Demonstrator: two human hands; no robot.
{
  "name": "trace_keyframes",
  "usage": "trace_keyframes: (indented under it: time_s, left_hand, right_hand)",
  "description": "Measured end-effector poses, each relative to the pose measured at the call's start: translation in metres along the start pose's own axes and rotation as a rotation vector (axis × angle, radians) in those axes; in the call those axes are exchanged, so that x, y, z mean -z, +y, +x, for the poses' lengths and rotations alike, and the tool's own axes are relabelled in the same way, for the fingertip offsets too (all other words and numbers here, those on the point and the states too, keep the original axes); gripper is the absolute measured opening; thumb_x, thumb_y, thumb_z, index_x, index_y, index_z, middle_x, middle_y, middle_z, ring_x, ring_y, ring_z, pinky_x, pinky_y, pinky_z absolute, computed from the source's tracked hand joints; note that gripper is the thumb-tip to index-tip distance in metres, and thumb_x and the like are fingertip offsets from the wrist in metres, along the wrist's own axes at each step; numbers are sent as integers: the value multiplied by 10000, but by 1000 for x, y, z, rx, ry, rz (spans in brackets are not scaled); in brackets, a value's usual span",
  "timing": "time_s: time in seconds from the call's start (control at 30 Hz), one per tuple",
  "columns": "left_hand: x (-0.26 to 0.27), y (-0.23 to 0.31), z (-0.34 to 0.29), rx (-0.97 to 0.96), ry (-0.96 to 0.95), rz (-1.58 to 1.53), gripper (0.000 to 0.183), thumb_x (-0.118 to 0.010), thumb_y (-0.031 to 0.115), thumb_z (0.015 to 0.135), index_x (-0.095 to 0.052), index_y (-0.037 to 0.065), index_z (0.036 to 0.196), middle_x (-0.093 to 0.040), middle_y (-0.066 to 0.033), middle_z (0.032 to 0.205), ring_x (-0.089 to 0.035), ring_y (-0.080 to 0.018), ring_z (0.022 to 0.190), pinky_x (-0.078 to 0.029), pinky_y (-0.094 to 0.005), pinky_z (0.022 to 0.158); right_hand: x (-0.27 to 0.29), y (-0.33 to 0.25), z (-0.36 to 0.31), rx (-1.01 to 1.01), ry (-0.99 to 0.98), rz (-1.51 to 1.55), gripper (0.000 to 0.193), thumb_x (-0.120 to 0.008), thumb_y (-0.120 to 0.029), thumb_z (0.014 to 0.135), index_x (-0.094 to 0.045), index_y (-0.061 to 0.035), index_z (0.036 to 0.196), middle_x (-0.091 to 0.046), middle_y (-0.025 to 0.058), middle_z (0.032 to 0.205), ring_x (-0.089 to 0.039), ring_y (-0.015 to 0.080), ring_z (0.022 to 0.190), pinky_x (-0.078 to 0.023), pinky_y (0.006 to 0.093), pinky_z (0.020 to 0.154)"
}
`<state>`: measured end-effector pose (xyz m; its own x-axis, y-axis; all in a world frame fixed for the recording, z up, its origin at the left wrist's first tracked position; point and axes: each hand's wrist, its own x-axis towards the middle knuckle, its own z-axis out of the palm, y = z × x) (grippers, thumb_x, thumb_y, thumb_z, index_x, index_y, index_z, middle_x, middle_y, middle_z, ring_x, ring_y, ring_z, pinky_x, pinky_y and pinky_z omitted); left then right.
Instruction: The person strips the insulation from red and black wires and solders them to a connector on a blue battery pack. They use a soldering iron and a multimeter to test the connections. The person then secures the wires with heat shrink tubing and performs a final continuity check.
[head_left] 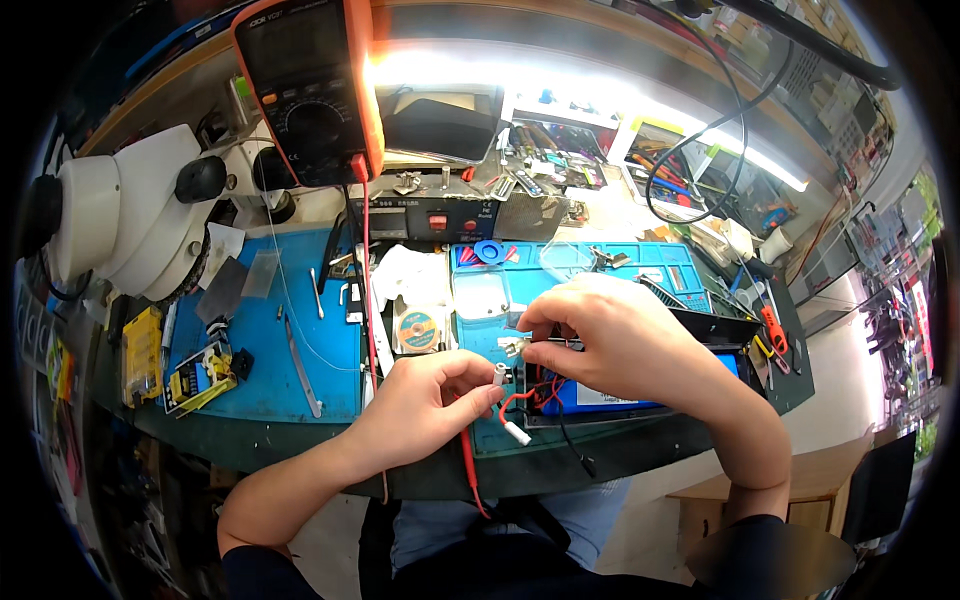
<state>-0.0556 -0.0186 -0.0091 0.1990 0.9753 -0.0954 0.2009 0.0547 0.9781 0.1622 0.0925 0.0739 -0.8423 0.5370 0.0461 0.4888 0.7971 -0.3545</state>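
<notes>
My left hand (pixel 435 400) is closed, with a small whitish cylindrical connector (pixel 500 374) pinched between thumb and forefinger. Just above it, my right hand (pixel 610 335) pinches a small silvery metal piece (pixel 514 345), whose kind I cannot make out. The two held parts are close but look apart. Under my right hand lies a blue battery pack (pixel 595 397) in a long black case, partly hidden by the forearm. Red and black wires come out of its left end. One red wire ends in a white plug (pixel 517 433). A red test probe (pixel 470 460) hangs over the mat's front edge below my left hand.
An orange multimeter (pixel 310 100) stands upright at the back left. Beside it are a white microscope (pixel 130 215), a solder wick reel (pixel 417 330) and tweezers (pixel 302 370) on the blue mat (pixel 260 400). A red-handled screwdriver (pixel 773 328) lies at the right.
</notes>
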Motion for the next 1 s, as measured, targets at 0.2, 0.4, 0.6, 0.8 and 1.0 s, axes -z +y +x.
trace_keyframes:
  time_s: [0.2, 0.4, 0.6, 0.8, 1.0]
  left_hand:
    - [3, 0, 2, 89, -103, -248, 243, -619, 97, 1061, -649, -58, 1245, -738, -85, 1025, -738, -127, 915, -591, -246, 680]
    - [5, -2, 3, 95, -113, -284, 260, -563, 58, 1071, -619, -84, 1281, -717, -123, 1084, -743, -154, 958, -603, -257, 681]
    - [5, -1, 3, 102, -119, -283, 297, -506, 53, 1069, -610, -83, 1312, -706, -156, 1163, -738, -161, 973, -612, -273, 712]
    - [5, -1, 3, 109, -110, -278, 295, -513, 64, 1071, -606, -88, 1306, -710, -149, 1151, -736, -159, 968, -609, -271, 717]
    - [4, -2, 2, 108, -125, -294, 310, -540, 102, 1074, -596, -92, 1310, -716, -135, 1136, -736, -165, 971, -604, -277, 724]
  right_hand:
    - [-3, 2, -2, -47, 5, 118, 159, -768, -172, 908, -754, -58, 1018, -749, 104, 922, -707, 284, 860, -554, 375, 769]
    - [-1, 7, -6, 17, 4, 171, 158, -701, -165, 943, -757, -48, 1032, -753, 136, 941, -715, 334, 937, -555, 426, 836]
    - [-3, 8, -8, -20, 26, 261, 156, -636, -73, 962, -748, -33, 1063, -766, 152, 929, -733, 343, 895, -569, 413, 813]
    - [5, 10, -9, -130, 114, 379, 237, -568, 11, 1004, -716, -25, 1185, -755, 66, 896, -677, 141, 785, -552, 296, 738]
    - [21, 0, -15, -157, 18, 282, 278, -808, -280, 898, -751, -35, 1015, -740, 113, 878, -727, 247, 826, -554, 356, 741]
